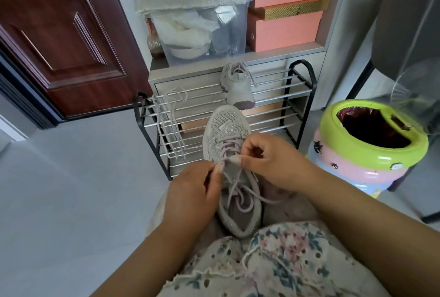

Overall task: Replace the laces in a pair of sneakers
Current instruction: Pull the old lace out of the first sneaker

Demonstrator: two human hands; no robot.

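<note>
A grey glittery sneaker (226,125) lies on my lap, toe pointing away, its pale lilac lace (240,197) threaded through the lower eyelets with loose ends coiled over the opening. My left hand (190,194) pinches the lace at the left side of the tongue. My right hand (269,156) pinches the lace at the right side, thumb near the upper eyelets. The second sneaker (238,87) stands on the top bars of the shoe rack (285,110), laced. A loose pair of laces (170,120) hangs over the rack's left side.
A green, pink and blue bin (371,153) stands at the right. Behind the rack are a clear storage tub (202,32) and stacked pink boxes (285,10). A dark red door (59,34) fills the left. Grey floor tiles lie to the left of my lap.
</note>
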